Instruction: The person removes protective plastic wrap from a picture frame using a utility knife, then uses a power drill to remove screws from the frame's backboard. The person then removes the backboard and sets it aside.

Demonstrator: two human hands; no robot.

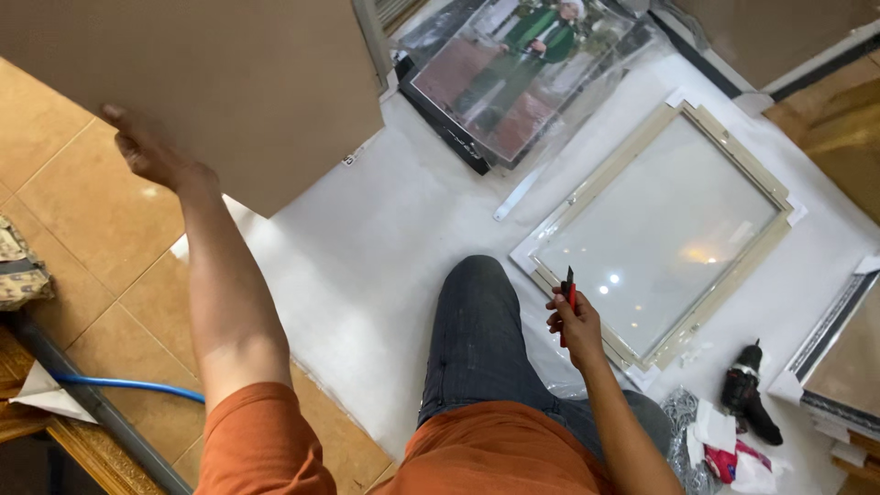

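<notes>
My left hand (151, 151) is raised at the upper left and grips the edge of a large brown backing board (229, 82), which it holds up off the floor. My right hand (576, 323) is closed on a small red-and-black utility knife (569, 289), blade end pointing up, just above my knee in dark jeans. Right beside that hand lies a pale cream picture frame with glass (665, 229), flat on a white sheet (385, 275) on the floor.
A plastic-wrapped photo print (522, 73) lies at the top centre. A black power tool (747, 394) and crumpled wrappers (724, 454) sit at the lower right beside another framed board (848, 362). Tan floor tiles, a blue hose (128, 385) and a wooden moulding are at left.
</notes>
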